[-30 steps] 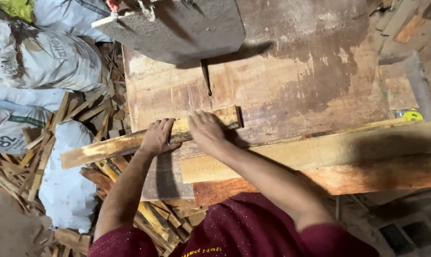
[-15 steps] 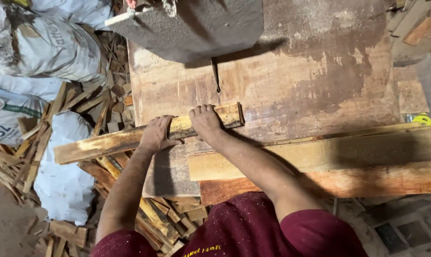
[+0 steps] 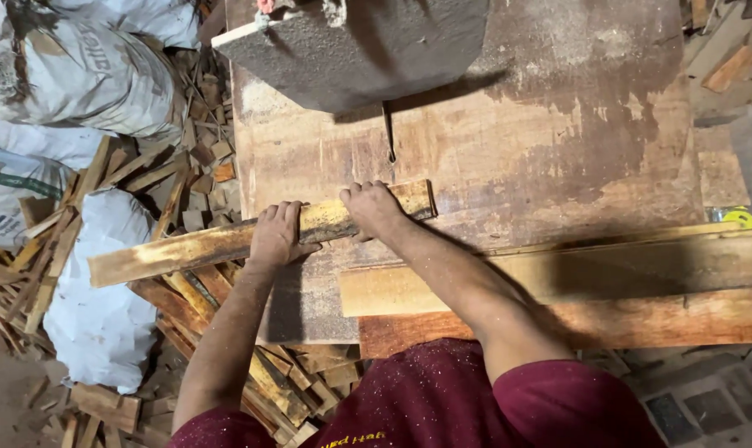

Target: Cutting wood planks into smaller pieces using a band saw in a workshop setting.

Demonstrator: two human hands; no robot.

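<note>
**A:** We have the long wooden strip (image 3: 226, 241) lying crosswise on the counter (image 3: 508, 158), its right end just below the thin saw blade (image 3: 389, 133) and its left end hanging out past the counter's edge, over the heap of offcuts (image 3: 143, 191) on the floor.

**B:** And both of our hands are on it. Our left hand (image 3: 275, 235) lies over the strip near its middle, fingers curled over the far edge and pressing down. Our right hand (image 3: 374, 207) clamps the strip nearer the blade end, fingers wrapped over the top.

**A:** How do we judge its handling? It looks stiff and fairly light: a narrow slat of rough, dry timber, with no sag in the overhanging part.

**B:** Agreed. The surface looks coarse, so it should not slip, though splinters seem likely along the ragged edge. The unsupported left end may want to tip, so our hold belongs on the part that rests on the counter, well back from the blade.

**A:** Is the blade touching the wood?

**B:** It seems to stop just short of the strip's far edge, but the dark housing (image 3: 351, 50) shadows it, so we cannot be sure.

**A:** Nearer to us, two broader planks (image 3: 600, 282) lie side by side along the counter's near edge, and white sacks (image 3: 94, 75) sit on the floor beyond the offcuts.
</note>
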